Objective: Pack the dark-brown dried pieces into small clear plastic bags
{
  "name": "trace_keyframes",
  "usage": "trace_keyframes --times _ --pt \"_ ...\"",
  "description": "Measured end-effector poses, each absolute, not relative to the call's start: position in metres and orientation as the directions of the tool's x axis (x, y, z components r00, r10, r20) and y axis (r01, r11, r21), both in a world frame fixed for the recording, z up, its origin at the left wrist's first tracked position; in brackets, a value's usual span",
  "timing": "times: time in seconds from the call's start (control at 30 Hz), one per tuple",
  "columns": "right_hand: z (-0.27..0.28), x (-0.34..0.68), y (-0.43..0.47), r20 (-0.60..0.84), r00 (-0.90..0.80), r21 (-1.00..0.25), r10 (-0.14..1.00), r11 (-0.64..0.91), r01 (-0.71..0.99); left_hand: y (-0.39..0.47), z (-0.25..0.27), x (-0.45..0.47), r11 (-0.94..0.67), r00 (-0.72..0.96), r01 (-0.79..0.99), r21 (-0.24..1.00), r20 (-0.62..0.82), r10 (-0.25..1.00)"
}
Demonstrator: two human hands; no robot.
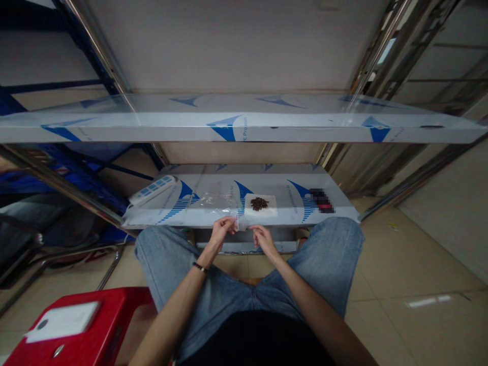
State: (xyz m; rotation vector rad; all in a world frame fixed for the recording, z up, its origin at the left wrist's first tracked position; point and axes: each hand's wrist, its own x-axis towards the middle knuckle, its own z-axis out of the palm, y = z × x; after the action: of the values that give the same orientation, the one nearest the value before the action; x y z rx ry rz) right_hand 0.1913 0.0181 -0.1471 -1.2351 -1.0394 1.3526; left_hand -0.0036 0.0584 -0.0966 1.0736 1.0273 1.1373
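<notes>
While lying crumpled on the film-covered shelf [290, 175], left of centre, also held at its near end: clear plastic [215, 201], gathered at the front edge by the left hand [222, 232]. Left fingers apparently clamped on the plastic. At the front edge, just right of centre: right hand [264, 240], index and thumb close together; cannot tell whether gripping any small piece. Just behind the right hand: white sheet [271, 210], nearer the front edge than the back, with a heap of dark brown pieces [259, 204] at its middle. Along the left edge, power strip [152, 191]; toward the right edge, near the front corner, dark object [323, 201], too obscured to identify.

Risks, as judged from here:
- Spillage from the heap. Cause: catching the sheet with the right hand, or dragging the plastic across it; no raised rim visible.
- Loss over the front edge of any piece let slip. Cause: handling right at that edge.
- Tearing or folding shut of the plastic. Cause: pulling too hard; thin and loose-looking.
</notes>
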Motion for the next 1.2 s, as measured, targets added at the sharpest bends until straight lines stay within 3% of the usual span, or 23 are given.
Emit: trace_keyframes --times 0.17,0.33,0.5,0.77,0.93,1.2 --pt "-0.137 0.186 0.017 -0.170 -0.058 -0.944 0.984 -0.180 -0.276 0.056 -0.100 0.002 0.083 0.194 -0.109 0.991 -0.061 0.979" --pt "-0.141 0.183 0.022 -0.136 0.043 -0.952 0.990 -0.119 -0.281 0.057 -0.104 0.005 0.067 0.218 -0.013 0.998 -0.063 0.974" --pt "-0.142 0.187 0.027 -0.087 0.148 -0.981 0.985 -0.058 -0.185 0.058 -0.107 0.006 0.071 0.212 0.036 0.997 -0.077 0.974" --pt "-0.143 0.192 0.030 0.188 0.313 -0.980 0.931 0.154 0.128 0.060 -0.117 0.009 -0.035 0.201 0.017 0.999 0.031 0.979" --pt "-0.145 0.194 0.031 0.191 0.284 -0.978 0.939 0.158 0.135 0.058 -0.122 0.008 -0.114 0.292 0.063 0.991 0.091 0.952" --pt "-0.145 0.194 0.029 0.202 0.229 -0.976 0.952 0.175 0.134 0.054 -0.125 0.006 -0.043 0.401 0.044 0.998 0.021 0.916"
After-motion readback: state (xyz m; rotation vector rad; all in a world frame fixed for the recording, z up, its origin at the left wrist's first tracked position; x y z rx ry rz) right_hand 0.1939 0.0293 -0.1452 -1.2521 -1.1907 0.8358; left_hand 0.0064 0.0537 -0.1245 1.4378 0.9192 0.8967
